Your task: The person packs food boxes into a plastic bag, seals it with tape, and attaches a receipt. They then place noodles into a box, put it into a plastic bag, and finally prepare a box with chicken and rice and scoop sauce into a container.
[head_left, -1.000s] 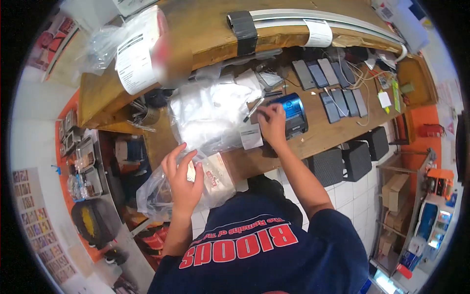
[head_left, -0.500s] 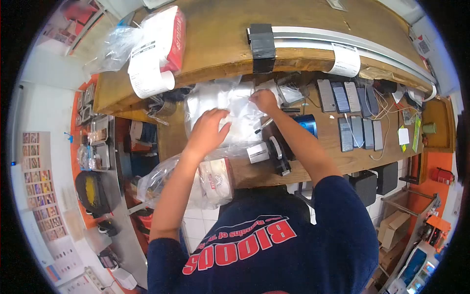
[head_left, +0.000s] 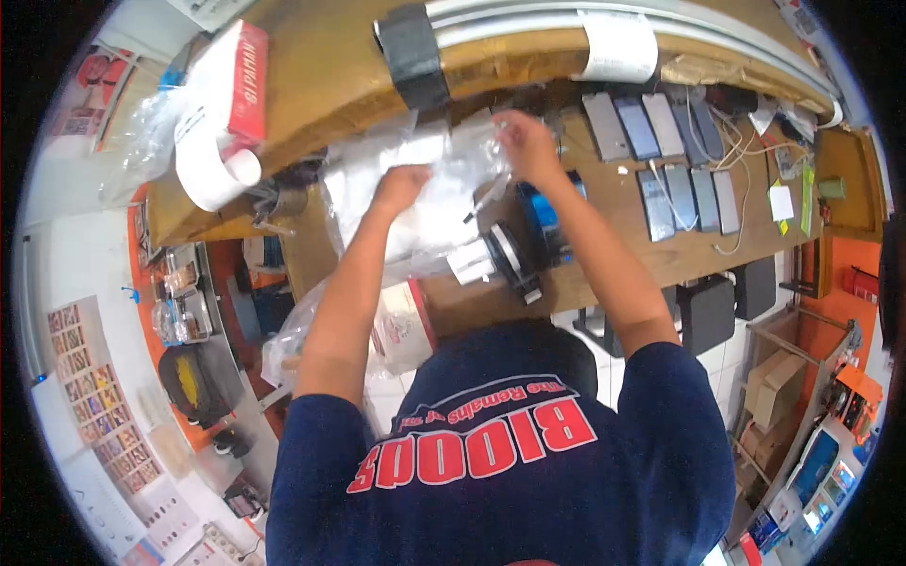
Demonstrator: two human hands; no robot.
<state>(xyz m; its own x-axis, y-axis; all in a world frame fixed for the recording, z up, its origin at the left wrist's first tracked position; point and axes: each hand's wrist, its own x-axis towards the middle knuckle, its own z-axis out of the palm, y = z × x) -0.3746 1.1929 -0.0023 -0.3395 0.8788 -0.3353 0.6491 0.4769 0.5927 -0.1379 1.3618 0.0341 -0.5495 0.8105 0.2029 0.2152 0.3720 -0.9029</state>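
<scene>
A clear plastic bag (head_left: pixel 444 212) lies spread on the brown desk, its surface creased and shiny with glare. My left hand (head_left: pixel 404 187) rests on its middle with fingers curled in, gripping the plastic. At the bag's upper right side my right hand (head_left: pixel 528 149) pinches the edge and holds it raised off the desk. A black tape dispenser (head_left: pixel 510 262) and a white label (head_left: pixel 467 262) sit just below the bag. By my right wrist stands a blue cylindrical container (head_left: pixel 545 222). Whatever is inside the bag cannot be made out.
Several phones (head_left: pixel 656 201) with white cables lie to the right. A raised wooden shelf (head_left: pixel 326 113) runs along the far side, bearing a red and white box (head_left: pixel 247 90) and metal rails. A plastic-wrapped box (head_left: pixel 401 330) sits at the near left edge. Black stools (head_left: pixel 706 316) stand below.
My left hand has closed from spread fingers into a grip on the plastic. The right hand has lifted the bag's right edge. The view has shifted.
</scene>
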